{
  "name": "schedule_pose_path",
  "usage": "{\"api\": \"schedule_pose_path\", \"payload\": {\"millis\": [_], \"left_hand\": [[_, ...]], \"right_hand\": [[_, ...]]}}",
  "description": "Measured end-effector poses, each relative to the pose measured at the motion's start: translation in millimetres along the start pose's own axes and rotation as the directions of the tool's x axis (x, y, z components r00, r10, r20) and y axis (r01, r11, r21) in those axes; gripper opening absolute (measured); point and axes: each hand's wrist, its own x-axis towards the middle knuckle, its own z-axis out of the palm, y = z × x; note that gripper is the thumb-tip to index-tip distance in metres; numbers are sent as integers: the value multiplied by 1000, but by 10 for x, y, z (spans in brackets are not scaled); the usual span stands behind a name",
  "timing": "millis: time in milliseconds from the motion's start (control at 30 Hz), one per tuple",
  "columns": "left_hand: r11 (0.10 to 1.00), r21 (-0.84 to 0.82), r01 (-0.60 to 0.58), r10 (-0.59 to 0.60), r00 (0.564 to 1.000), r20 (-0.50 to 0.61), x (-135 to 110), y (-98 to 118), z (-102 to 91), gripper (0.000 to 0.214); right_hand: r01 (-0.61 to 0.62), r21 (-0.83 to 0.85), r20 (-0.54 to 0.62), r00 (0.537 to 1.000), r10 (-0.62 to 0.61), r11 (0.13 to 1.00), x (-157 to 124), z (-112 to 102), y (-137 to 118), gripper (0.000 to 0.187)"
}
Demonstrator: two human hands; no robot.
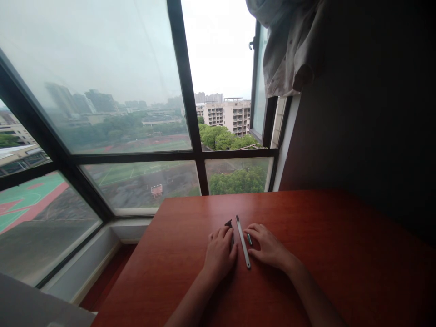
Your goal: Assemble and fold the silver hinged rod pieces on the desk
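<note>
A toothbrush [243,243] with a light grey handle and a dark head lies lengthwise on the table between my hands. Just left of it, my left hand [220,252] is closed over a dark razor [228,223]. The razor's T-shaped head sticks out past the fingers, and most of its handle is hidden. On the other side, the thumb and forefinger of my right hand [267,245] curve around a small dark green object [250,239], one at each end. Its kind is too small to make out. Neither hand touches the toothbrush.
The reddish-brown wooden table [306,218] reaches to the window wall, its left edge slanting away. Dark window frames [136,158] stand behind it, with one pane [260,81] swung open. A grey cloth [289,50] hangs at upper right beside a dark wall.
</note>
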Motion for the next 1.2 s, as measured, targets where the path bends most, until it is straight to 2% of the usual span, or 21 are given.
{"api": "schedule_pose_path", "payload": {"millis": [200, 333, 467, 667, 900, 1067, 1200], "left_hand": [[1000, -7, -18, 18, 1000, -15, 0, -1, -4, 36], [1000, -6, -14, 13, 1000, -22, 1, 4, -7, 35], [1000, -10, -20, 20, 999, -26, 3, 4, -6, 35], [1000, -8, -16, 16, 1000, -19, 9, -1, -7, 35], [1000, -11, -13, 13, 1000, -17, 1, -11, -8, 35], [1000, -14, -11, 10, 1000, -9, -1, -25, 3, 36], [1000, -14, -12, 12, 1000, -2, -4, -30, 7, 37]], "right_hand": [[76, 14, -3, 997, -76, 997, -28, -22, -25, 47], [112, 36, 64, 991, -114, 993, -26, -44, -41, 47], [110, 11, 119, 987, -111, 994, -20, -57, -37, 54], [93, -11, 140, 986, -91, 996, -19, -66, -31, 50], [82, -21, 112, 991, -79, 996, -12, -16, -60, 48], [77, 3, 50, 996, -77, 997, -3, 2, -25, 54], [30, -21, -10, 999, -31, 999, 9, -23, 61, 46]]}}
